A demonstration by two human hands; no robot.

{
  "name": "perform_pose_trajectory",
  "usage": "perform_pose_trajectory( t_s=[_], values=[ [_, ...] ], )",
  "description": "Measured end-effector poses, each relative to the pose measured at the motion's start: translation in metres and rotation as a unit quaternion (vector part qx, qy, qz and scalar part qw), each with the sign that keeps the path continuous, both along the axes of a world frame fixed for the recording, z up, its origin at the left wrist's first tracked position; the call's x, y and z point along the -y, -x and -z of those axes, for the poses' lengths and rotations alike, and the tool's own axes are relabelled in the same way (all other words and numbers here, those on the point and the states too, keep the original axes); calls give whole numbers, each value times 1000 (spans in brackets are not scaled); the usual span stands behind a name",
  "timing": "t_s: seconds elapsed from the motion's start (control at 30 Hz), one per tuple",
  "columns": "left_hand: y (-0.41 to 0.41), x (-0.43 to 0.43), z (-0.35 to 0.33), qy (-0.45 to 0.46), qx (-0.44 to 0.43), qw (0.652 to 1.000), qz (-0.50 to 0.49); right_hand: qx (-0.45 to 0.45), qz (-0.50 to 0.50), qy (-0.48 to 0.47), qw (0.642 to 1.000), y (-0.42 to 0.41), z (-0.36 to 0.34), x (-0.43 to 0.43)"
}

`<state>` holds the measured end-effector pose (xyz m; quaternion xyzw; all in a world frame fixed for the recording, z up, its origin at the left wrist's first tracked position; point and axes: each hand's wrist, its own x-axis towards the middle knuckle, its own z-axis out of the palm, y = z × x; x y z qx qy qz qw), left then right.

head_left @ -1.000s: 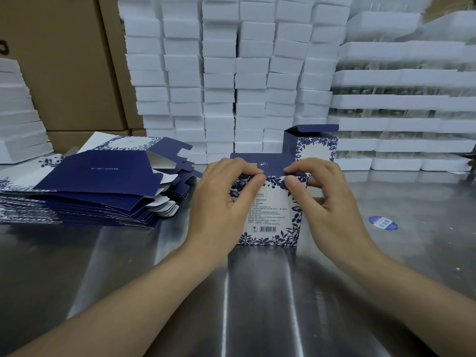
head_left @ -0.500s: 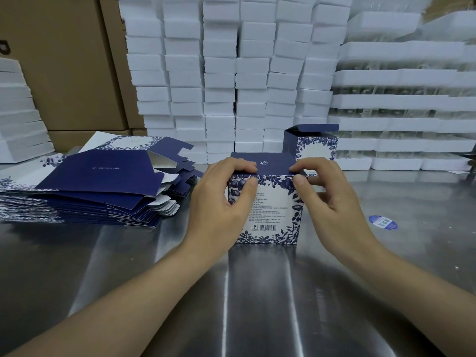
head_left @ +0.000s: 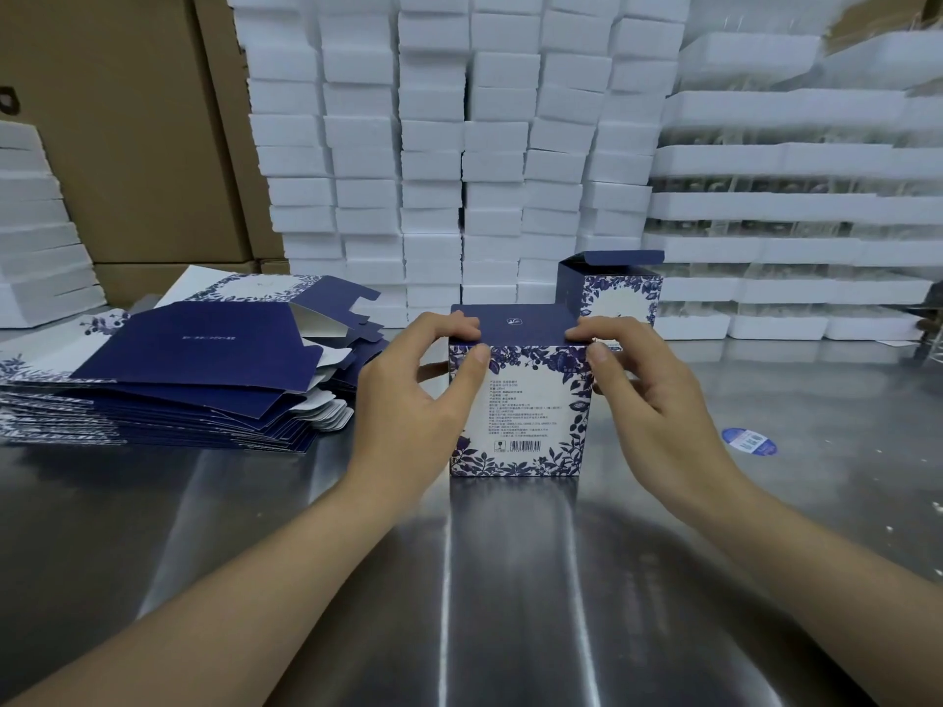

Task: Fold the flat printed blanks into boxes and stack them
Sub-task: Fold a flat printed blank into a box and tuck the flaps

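Box (head_left: 515, 400): front-panel print too small to read | box's left wall: hidden behind left hand (head_left: 413, 400) | left of box: stack of flat blanks (head_left: 153, 380) cut off by frame edge | behind box, to the right: 2nd box (head_left: 622, 293), lower part hidden by right hand (head_left: 658, 400) | right of box: sticker (head_left: 749, 441), text illegible

The work surface is a reflective metal table (head_left: 485, 579). A round blue sticker (head_left: 749, 441) with a white label panel lies flat on it at the right. Along the far edge, at centre, white foam blocks (head_left: 433, 160) are stacked in tight columns that rise out of view; to their right, long white foam trays (head_left: 791, 206) are stacked in layers, and what sits between the layers cannot be made out. At the far left stand brown cardboard cartons (head_left: 127, 145), with a stack of white foam slabs (head_left: 35, 237) at the left edge in front of them.
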<state>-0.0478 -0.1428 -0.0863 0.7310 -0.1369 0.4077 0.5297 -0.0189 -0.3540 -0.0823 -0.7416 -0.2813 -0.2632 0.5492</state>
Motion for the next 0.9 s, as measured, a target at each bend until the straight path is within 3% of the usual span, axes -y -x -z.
perform_pose_trajectory(
  t_s=[0.6, 0.9],
  values=[
    [1, 1, -4, 6, -28, 999, 22, -16, 5, -16, 1000, -1, -2, -1],
    [12, 21, -8, -55, -12, 998, -18, 34, -17, 15, 999, 8, 0, -7]
  ],
)
